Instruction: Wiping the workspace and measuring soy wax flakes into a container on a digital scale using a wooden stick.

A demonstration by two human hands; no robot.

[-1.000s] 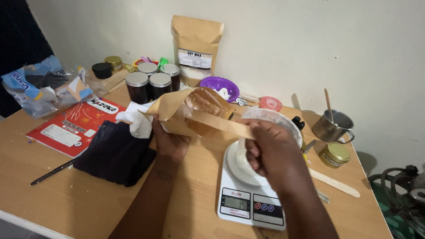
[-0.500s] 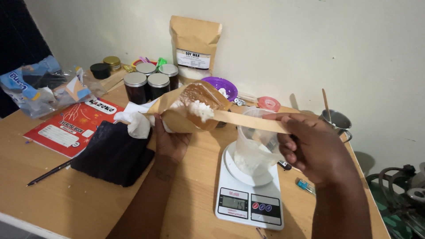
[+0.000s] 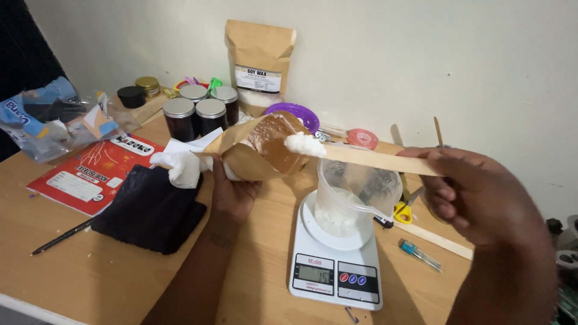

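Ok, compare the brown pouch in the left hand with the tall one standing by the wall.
The held pouch is tilted on its side with its mouth open, while the standing pouch is upright with its top folded shut. The held pouch shows a clear window and no label; the standing pouch shows a white label. The left hand grips the first; nothing touches the second. Both are brown paper.

Bare desk (image 3: 150,277) lies open at 7 o'clock of the scale (image 3: 336,265). At 12 o'clock, jars (image 3: 201,114) and a tall pouch (image 3: 260,63) crowd the wall; a dark cloth (image 3: 150,210) and notebook (image 3: 90,174) block 9 o'clock.
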